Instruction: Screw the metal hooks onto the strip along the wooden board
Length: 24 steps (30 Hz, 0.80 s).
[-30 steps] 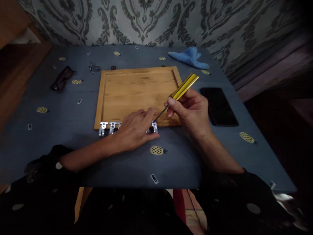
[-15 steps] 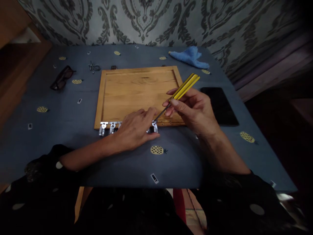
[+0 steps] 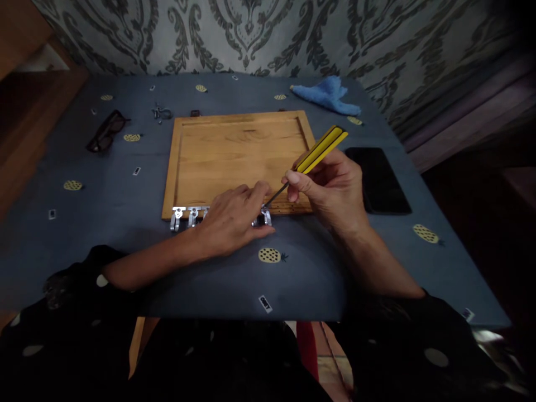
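A wooden framed board (image 3: 238,159) lies flat on the table. Along its near edge runs a silver metal hook rail (image 3: 178,213) with several hooks. My left hand (image 3: 230,220) grips the rail and board edge, thumb on the near side and fingers over the top, hiding the rail's middle. In my right hand (image 3: 335,190) is a screwdriver (image 3: 321,149) with a yellow and black handle, held between thumb and fingers. Its thin shaft slants down to the left, and the tip meets the right end of the rail beside my left fingers; the exact contact is too small to see.
Dark sunglasses (image 3: 108,131) and a small heap of metal bits (image 3: 161,113) lie left of the board. Behind it on the right rests a blue cloth (image 3: 326,95). A black phone or tablet (image 3: 381,181) sits right of my right hand on the pineapple-print tablecloth (image 3: 209,290).
The screwdriver handle has shifted slightly right, and my right fingers have curled further round it. My left hand stays in place on the rail.
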{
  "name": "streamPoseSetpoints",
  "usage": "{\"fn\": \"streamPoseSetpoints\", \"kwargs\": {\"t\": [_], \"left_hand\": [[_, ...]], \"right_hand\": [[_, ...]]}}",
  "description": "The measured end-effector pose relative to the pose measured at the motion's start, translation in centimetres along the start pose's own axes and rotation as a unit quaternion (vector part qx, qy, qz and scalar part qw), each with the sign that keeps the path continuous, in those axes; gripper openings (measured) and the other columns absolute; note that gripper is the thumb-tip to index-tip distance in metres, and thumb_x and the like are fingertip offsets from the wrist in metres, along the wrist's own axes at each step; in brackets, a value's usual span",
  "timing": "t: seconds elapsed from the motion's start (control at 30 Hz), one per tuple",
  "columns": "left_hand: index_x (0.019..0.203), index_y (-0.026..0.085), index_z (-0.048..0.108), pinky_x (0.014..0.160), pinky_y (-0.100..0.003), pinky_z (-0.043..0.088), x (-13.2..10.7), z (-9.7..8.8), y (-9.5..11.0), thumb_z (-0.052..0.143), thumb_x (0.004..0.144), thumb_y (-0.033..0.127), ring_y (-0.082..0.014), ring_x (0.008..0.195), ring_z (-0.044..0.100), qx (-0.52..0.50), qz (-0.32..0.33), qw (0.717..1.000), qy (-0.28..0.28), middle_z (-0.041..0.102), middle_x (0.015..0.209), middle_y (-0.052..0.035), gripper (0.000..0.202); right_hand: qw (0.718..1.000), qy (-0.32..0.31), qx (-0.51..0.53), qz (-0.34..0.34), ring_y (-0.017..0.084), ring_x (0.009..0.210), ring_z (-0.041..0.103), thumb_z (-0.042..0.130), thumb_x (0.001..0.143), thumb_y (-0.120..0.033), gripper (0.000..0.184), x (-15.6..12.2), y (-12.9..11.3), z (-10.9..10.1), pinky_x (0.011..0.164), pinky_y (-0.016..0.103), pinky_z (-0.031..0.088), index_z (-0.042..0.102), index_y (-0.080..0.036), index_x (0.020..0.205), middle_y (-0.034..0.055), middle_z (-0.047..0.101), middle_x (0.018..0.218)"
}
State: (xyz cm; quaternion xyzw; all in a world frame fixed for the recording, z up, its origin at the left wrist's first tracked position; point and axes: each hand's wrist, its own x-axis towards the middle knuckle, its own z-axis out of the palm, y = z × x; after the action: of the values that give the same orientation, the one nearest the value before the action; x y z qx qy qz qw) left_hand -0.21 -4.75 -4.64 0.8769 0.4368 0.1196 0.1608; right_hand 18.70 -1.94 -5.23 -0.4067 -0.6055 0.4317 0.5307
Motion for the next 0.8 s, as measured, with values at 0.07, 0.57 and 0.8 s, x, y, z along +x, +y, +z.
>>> {"fn": "streamPoseSetpoints", "kwargs": {"t": [0.07, 0.57, 0.8], "left_hand": [[0.119, 0.017, 0.044, 0.078, -0.035, 0.05, 0.03, -0.06, 0.02, 0.076, 0.084, 0.04, -0.0235, 0.096, 0.066, 0.0, 0.0, 1.0, -0.001, 0.07, 0.11, -0.0085, 0.052], [0.116, 0.016, 0.045, 0.074, -0.034, 0.048, -0.03, 0.06, -0.12, 0.076, 0.084, 0.04, -0.0242, 0.094, 0.065, 0.01, 0.01, 1.0, 0.009, 0.07, 0.106, -0.0082, 0.051], [0.114, 0.018, 0.045, 0.073, -0.033, 0.047, -0.01, 0.23, -0.24, 0.076, 0.083, 0.04, -0.023, 0.093, 0.066, 0.007, 0.01, 1.0, 0.023, 0.07, 0.105, -0.0064, 0.049]], "right_hand": [[1.0, -0.002, 0.002, -0.004, 0.011, 0.049, 0.056, 0.088, 0.069, -0.053, 0.039, -0.01, -0.02, 0.06, 0.048, 0.031, 0.054, 0.06, -0.027, 0.076, -0.0044, 0.066, 0.074], [0.999, -0.037, 0.035, 0.015, 0.011, 0.055, 0.066, 0.085, 0.077, -0.047, 0.031, -0.04, -0.17, -0.52, 0.057, 0.028, 0.061, 0.072, -0.026, 0.097, -0.0023, 0.072, 0.08], [0.999, -0.007, 0.01, -0.034, 0.012, 0.051, 0.065, 0.087, 0.073, -0.048, 0.03, 0.07, 0.43, -0.15, 0.052, 0.027, 0.061, 0.071, -0.027, 0.089, -0.0038, 0.071, 0.074]]}}
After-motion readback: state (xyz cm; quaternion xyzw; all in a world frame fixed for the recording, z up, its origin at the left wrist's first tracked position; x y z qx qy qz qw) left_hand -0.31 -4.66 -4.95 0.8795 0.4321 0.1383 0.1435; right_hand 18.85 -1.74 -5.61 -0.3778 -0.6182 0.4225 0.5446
